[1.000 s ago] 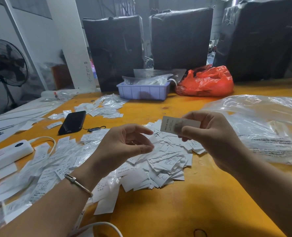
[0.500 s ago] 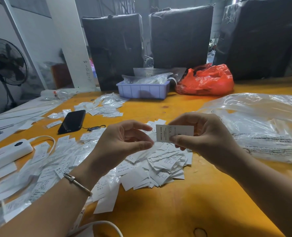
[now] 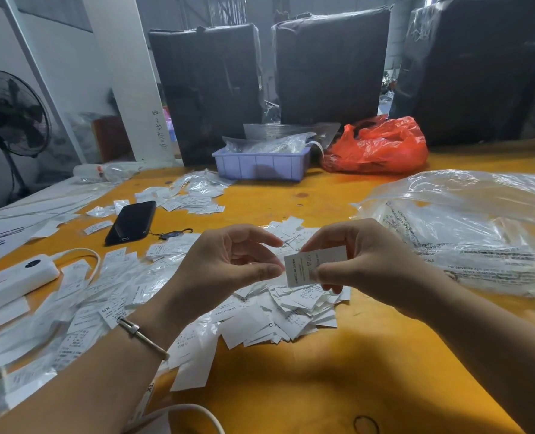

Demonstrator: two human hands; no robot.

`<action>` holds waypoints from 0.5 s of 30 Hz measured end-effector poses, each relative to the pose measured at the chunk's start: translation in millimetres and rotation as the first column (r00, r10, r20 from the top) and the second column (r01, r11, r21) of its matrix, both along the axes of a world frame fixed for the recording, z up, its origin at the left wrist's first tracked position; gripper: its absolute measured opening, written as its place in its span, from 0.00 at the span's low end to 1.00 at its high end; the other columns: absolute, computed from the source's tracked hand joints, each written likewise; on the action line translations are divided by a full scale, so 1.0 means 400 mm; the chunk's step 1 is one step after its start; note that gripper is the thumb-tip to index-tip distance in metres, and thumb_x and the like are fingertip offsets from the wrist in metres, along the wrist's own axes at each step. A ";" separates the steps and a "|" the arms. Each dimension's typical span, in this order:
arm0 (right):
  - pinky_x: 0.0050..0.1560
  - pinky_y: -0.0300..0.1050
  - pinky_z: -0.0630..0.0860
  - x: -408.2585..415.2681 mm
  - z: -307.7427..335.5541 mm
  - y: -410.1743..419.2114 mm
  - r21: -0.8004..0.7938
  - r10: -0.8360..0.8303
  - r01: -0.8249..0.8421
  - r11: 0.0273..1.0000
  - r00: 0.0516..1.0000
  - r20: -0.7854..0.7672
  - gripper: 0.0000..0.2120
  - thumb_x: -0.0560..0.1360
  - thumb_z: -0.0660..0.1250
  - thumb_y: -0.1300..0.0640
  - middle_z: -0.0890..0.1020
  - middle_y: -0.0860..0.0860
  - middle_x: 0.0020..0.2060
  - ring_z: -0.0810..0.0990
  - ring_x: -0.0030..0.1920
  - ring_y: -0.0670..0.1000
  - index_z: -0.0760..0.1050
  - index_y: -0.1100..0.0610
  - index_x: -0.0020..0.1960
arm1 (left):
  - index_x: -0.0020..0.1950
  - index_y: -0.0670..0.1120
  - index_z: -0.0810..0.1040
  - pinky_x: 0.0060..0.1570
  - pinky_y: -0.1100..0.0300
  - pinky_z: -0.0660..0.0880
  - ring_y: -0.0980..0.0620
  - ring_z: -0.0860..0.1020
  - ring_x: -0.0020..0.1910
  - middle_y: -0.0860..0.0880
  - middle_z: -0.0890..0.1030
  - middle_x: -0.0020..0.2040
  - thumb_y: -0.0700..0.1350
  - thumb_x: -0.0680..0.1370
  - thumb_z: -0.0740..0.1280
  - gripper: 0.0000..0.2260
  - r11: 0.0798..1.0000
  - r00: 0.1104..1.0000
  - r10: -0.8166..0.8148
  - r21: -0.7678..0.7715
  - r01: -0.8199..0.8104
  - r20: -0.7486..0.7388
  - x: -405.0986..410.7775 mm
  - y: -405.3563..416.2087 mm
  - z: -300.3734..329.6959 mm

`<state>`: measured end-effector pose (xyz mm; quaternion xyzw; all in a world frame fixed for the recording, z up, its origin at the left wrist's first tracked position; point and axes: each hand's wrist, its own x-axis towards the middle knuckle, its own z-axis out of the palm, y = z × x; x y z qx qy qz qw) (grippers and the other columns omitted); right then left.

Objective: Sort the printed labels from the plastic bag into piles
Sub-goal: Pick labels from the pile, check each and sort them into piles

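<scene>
1. Yellow table (image 3: pixel 291 386) carries everything. Behind it, three black wrapped bales (image 3: pixel 209 89).
2. Clear plastic bag (image 3: pixel 466 233) lies flat at right, well apart from the hands. Printed warning text shows on it; only "Per prevenire" is legible, the rest too small.
3. Loose spread of labels (image 3: pixel 81 311) covers the left of the table, part of it under clear film. "XS" readable on one.
4. Central heap of labels (image 3: pixel 278 311) sits directly beneath both hands. "MADE IN CHINA" readable on one.
5. Red bag (image 3: pixel 382 145) and lilac tray (image 3: pixel 259 166) at the far edge; smaller label pile (image 3: pixel 194 195) in front of the tray.
6. White power strip (image 3: pixel 12 281) at left, black phone (image 3: pixel 131 222) beyond it.
7. Right hand (image 3: pixel 366 261) pinches a single label (image 3: pixel 303 266) between thumb and fingertips, above the central heap. Print reads "MADE IN CHINA" vertically, with care symbols above; the other lines are too small.
8. Left hand (image 3: pixel 225 264) is empty, fingers loosely curved, thumb and forefinger parted just beside the label's left edge. Judgement: about to take it over or flip it.
9. Risks (judgement):
   - Thin, light label may slip during the hand-over and drop into the heap below, where it is lost among unsorted ones.
   - Two labels may be stuck together; cannot tell from here.
   - Piles lie close and ragged; a forearm sweep could merge them.
   - Small print invites misreading the size.
</scene>
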<state>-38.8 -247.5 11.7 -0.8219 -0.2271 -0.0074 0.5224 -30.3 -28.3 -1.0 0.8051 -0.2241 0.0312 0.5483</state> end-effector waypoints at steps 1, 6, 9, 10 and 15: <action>0.32 0.43 0.79 0.001 -0.001 0.000 0.007 -0.018 0.018 1.000 1.000 -0.008 0.09 0.69 0.70 0.70 0.83 0.57 0.35 0.79 0.29 0.47 0.82 0.58 0.44 | 0.52 0.46 0.81 0.48 0.58 0.82 0.50 0.85 0.48 0.50 0.87 0.44 0.46 0.65 0.76 0.16 1.000 1.000 -0.002 0.003 0.002 0.000 -0.001 -0.001 0.000; 0.29 0.37 0.76 0.013 -0.002 -0.006 0.101 -0.059 0.068 0.993 0.994 -0.087 0.09 0.68 0.70 0.72 0.83 0.57 0.32 0.77 0.27 0.48 0.82 0.61 0.43 | 0.52 0.46 0.81 0.51 0.58 0.81 0.50 0.85 0.47 0.48 0.87 0.44 0.46 0.65 0.76 0.18 1.000 1.000 0.008 -0.004 -0.008 0.020 0.000 -0.001 0.000; 0.29 0.37 0.76 0.013 -0.005 -0.004 0.083 -0.038 0.047 0.995 0.993 -0.111 0.09 0.67 0.70 0.72 0.83 0.59 0.33 0.78 0.27 0.48 0.82 0.61 0.42 | 0.52 0.47 0.81 0.50 0.60 0.81 0.50 0.85 0.47 0.48 0.87 0.43 0.48 0.64 0.76 0.17 1.000 0.999 0.023 -0.017 -0.022 0.034 0.000 -0.001 0.000; 0.29 0.37 0.76 0.012 -0.007 -0.003 0.075 -0.035 0.044 0.996 0.993 -0.116 0.08 0.67 0.70 0.71 0.83 0.60 0.33 0.78 0.27 0.48 0.82 0.60 0.42 | 0.52 0.48 0.82 0.50 0.60 0.81 0.50 0.85 0.46 0.48 0.87 0.43 0.48 0.64 0.76 0.17 0.999 0.999 0.026 -0.021 -0.025 0.039 0.000 0.000 0.001; 0.29 0.37 0.74 0.018 -0.005 -0.009 0.141 -0.038 0.062 0.988 0.985 -0.170 0.08 0.68 0.70 0.72 0.83 0.64 0.35 0.78 0.28 0.50 0.82 0.60 0.40 | 0.52 0.47 0.82 0.47 0.63 0.80 0.51 0.85 0.46 0.48 0.87 0.43 0.48 0.65 0.77 0.17 0.999 0.998 0.036 -0.030 -0.035 0.049 0.000 0.002 0.002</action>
